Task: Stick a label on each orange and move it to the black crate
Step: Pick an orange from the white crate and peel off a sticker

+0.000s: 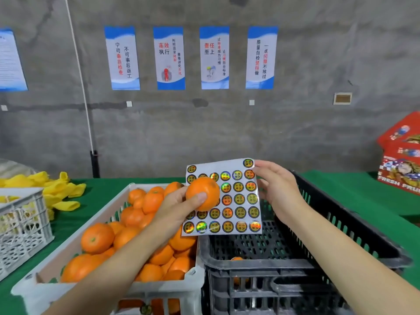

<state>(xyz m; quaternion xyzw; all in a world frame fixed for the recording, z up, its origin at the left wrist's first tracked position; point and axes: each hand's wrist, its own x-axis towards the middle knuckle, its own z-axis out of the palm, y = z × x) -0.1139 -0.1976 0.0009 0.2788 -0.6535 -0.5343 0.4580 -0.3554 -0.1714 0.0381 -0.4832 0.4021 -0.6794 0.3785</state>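
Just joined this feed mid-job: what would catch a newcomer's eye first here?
At centre, a left hand grips a round orange fruit in front of a white sheet of round gold labels held by the right hand. To the left, a white plastic crate is heaped with oranges. The black slotted plastic crate on the right looks nearly bare.

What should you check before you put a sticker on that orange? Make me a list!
1. Orange held tight: ok. The left hand grips the orange.
2. Sticker sheet held up close: ok. The right hand holds the sticker sheet by its right edge, just behind the orange.
3. Stickers left to peel: ok, many remain.
4. Orange not labelled already: cannot tell. The side facing us shows none.
5. Room in the black crate: ok, mostly bare floor shows.
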